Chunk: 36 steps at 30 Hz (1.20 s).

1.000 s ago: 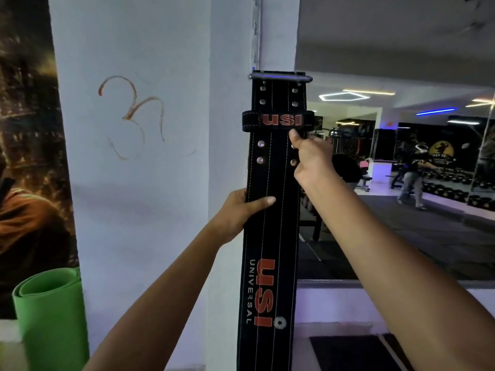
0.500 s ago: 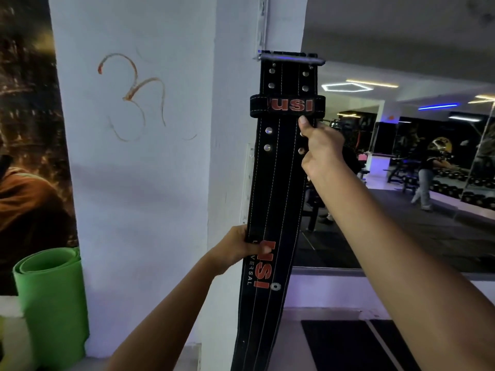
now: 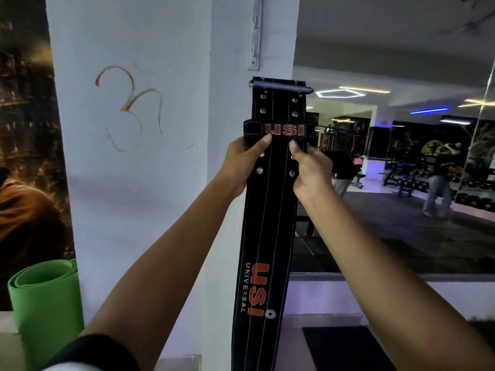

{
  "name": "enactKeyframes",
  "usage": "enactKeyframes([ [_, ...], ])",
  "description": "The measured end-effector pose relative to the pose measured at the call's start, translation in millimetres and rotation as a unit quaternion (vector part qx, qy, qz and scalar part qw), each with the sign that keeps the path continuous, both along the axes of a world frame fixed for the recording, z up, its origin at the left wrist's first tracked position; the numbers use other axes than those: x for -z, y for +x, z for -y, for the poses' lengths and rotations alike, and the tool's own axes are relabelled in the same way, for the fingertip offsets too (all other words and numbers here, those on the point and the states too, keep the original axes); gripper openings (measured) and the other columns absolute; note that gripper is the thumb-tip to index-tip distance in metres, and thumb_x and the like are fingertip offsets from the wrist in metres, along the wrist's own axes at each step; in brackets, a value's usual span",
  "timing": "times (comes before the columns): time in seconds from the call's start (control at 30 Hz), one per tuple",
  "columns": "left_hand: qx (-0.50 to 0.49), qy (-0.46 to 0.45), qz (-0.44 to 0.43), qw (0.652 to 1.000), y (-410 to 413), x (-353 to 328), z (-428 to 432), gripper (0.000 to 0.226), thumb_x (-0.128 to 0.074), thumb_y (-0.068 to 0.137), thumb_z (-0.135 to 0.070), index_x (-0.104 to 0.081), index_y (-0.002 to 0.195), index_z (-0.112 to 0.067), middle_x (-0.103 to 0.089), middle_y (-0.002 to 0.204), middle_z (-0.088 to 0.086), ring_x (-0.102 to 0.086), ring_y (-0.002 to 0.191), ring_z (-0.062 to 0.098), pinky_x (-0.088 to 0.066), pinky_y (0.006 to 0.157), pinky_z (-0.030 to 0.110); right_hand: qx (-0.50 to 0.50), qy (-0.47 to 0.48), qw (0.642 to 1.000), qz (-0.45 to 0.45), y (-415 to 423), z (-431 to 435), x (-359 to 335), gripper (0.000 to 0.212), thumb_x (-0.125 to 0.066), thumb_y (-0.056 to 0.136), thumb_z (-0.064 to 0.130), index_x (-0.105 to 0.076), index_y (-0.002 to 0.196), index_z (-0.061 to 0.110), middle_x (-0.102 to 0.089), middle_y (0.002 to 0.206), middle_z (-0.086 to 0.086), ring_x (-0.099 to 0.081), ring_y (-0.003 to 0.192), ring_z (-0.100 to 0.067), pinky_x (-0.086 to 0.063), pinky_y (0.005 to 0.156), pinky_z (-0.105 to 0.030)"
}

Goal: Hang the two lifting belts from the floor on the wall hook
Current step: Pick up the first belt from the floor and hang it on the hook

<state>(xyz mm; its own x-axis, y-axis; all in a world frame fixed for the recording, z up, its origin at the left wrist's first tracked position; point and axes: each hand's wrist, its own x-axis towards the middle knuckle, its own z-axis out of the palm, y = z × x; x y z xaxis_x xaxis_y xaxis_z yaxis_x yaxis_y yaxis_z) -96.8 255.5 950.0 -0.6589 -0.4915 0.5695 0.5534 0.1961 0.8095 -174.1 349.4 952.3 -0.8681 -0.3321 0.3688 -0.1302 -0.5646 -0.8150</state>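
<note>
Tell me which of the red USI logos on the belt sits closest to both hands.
The upper USI logo, printed horizontally on the keeper loop, just above the left hand and right hand. The lower USI logo runs vertically, far below.

Green rolled mat [image 3: 45,298] on white ledge [image 3: 8,322]

White pillar [image 3: 150,199], mirrored gym wall [image 3: 401,162]
</note>
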Motion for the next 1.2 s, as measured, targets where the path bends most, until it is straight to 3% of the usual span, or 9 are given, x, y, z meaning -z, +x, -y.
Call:
enactKeyframes([
  [0.07, -0.019, 0.011, -0.022, 1.000, -5, 0, -2, 0.010, -0.057, 0.091, -0.015, -0.063, 0.097, -0.010, -0.069, 0.093, 0.006, -0.070, 0.083, 0.019, -0.058, 0.073, 0.030, 0.008, -0.003, 1.000, -0.030, -2, -1, 7, 0.005, -0.068, 0.082, 0.015, -0.065, 0.086, 0.015, -0.068, 0.096, -0.005, -0.065, 0.094, -0.023, -0.052, 0.071, -0.034],
  [0.23, -0.039, 0.038, -0.049, 0.997, -8, -5, 0, 0.008, -0.059, 0.089, -0.012, -0.061, 0.097, -0.009, -0.068, 0.087, 0.002, -0.067, 0.075, 0.016, -0.058, 0.069, 0.030, -0.054, 0.203, 0.973, -0.092, -1, -24, 91, 0.077, -0.078, 0.068, 0.035, -0.046, 0.133, 0.009, -0.053, 0.137, -0.009, -0.050, 0.127, -0.024, -0.037, 0.110, -0.045],
  [0.3, -0.041, 0.045, -0.048, 0.997, -5, -10, 3, 0.009, -0.059, 0.090, -0.014, -0.061, 0.097, -0.010, -0.068, 0.087, 0.002, -0.068, 0.075, 0.017, -0.059, 0.069, 0.032, -0.117, 0.289, 0.946, -0.087, 7, -37, 135, 0.057, -0.073, 0.076, 0.023, -0.051, 0.125, 0.004, -0.060, 0.125, -0.011, -0.057, 0.118, -0.022, -0.040, 0.109, -0.043],
  [0.4, -0.028, 0.044, -0.053, 0.997, -3, -12, 1, 0.003, -0.059, 0.090, -0.013, -0.062, 0.092, -0.013, -0.068, 0.087, 0.002, -0.069, 0.074, 0.015, -0.058, 0.068, 0.031, -0.142, 0.237, 0.956, -0.099, 6, -38, 137, 0.022, -0.065, 0.082, 0.013, -0.061, 0.104, 0.008, -0.068, 0.101, -0.006, -0.070, 0.083, -0.004, -0.055, 0.078, -0.018],
  [0.7, 0.000, 0.029, -0.065, 0.997, 7, -20, -1, 0.005, -0.058, 0.091, -0.012, -0.062, 0.092, -0.013, -0.068, 0.091, 0.004, -0.069, 0.080, 0.017, -0.058, 0.074, 0.034, -0.192, 0.263, 0.945, -0.038, 18, -49, 169, 0.018, -0.066, 0.081, 0.011, -0.064, 0.096, 0.021, -0.068, 0.115, -0.012, -0.063, 0.110, -0.023, -0.048, 0.099, -0.047],
  [0.8, -0.007, 0.031, -0.057, 0.998, 4, -10, -2, 0.005, -0.058, 0.090, -0.011, -0.062, 0.092, -0.012, -0.068, 0.089, 0.004, -0.068, 0.077, 0.015, -0.058, 0.071, 0.030, -0.172, 0.200, 0.962, -0.066, 17, -45, 120, 0.023, -0.061, 0.086, 0.015, -0.057, 0.107, 0.022, -0.062, 0.096, 0.010, -0.054, 0.110, -0.010, -0.043, 0.098, -0.034],
  [1.0, -0.018, 0.025, -0.034, 0.999, 5, 7, -1, 0.011, -0.058, 0.090, -0.010, -0.063, 0.099, -0.008, -0.069, 0.090, 0.003, -0.069, 0.077, 0.013, -0.057, 0.071, 0.027, -0.172, 0.170, 0.968, -0.073, 19, -46, 121, 0.015, -0.059, 0.085, 0.004, -0.062, 0.094, 0.016, -0.069, 0.097, 0.002, -0.067, 0.091, -0.005, -0.056, 0.069, -0.016],
  [1.13, -0.019, 0.030, -0.029, 0.999, 8, 16, -3, 0.019, -0.057, 0.090, -0.010, -0.061, 0.107, -0.003, -0.068, 0.092, 0.004, -0.068, 0.079, 0.014, -0.057, 0.070, 0.027, -0.197, 0.152, 0.968, -0.034, 16, -47, 106, 0.031, -0.068, 0.079, 0.010, -0.060, 0.108, 0.018, -0.068, 0.110, -0.003, -0.062, 0.109, -0.021, -0.048, 0.091, -0.035],
  [1.2, -0.010, 0.022, -0.022, 0.999, 9, 20, -6, 0.010, -0.056, 0.091, -0.009, -0.063, 0.097, -0.009, -0.068, 0.090, 0.003, -0.068, 0.077, 0.013, -0.058, 0.070, 0.025, -0.174, 0.126, 0.975, -0.053, 13, -45, 68, 0.074, -0.084, 0.061, 0.026, -0.050, 0.127, 0.017, -0.059, 0.128, -0.007, -0.055, 0.120, -0.025, -0.038, 0.107, -0.044],
])
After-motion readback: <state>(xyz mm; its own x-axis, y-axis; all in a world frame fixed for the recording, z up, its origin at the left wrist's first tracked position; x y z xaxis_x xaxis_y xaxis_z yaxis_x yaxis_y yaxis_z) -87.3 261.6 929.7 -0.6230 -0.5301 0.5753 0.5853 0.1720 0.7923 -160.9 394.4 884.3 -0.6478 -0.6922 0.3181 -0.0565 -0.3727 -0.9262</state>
